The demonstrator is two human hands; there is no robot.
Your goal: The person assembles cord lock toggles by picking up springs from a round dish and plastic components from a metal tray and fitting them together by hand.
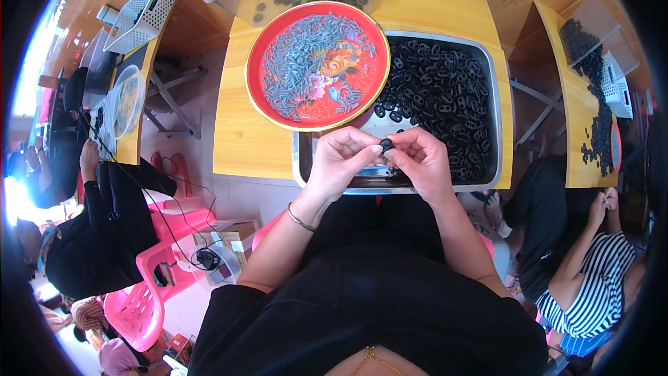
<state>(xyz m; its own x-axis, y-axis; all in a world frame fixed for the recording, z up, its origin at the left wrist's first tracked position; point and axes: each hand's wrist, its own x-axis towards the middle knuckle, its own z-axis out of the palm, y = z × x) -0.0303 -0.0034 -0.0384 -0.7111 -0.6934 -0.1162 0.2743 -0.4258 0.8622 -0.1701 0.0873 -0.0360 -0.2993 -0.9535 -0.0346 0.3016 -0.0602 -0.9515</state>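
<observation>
Centrally, a small black part [386, 145] is held between two bare hands, over the near side of a metal tray [498, 132] strewn with loose black pieces [449, 101]. It looks light and stiff, perhaps smooth enough to slip, and not very fragile; its outer edges seem the best place to pinch. The left hand [344, 157] and right hand [421, 157] each have thumb and forefinger closed on it from opposite sides, other fingers curled. Both forearms slant inward from below, bringing the fingertips close together. They partly cover the part, so its full shape cannot be told.
</observation>
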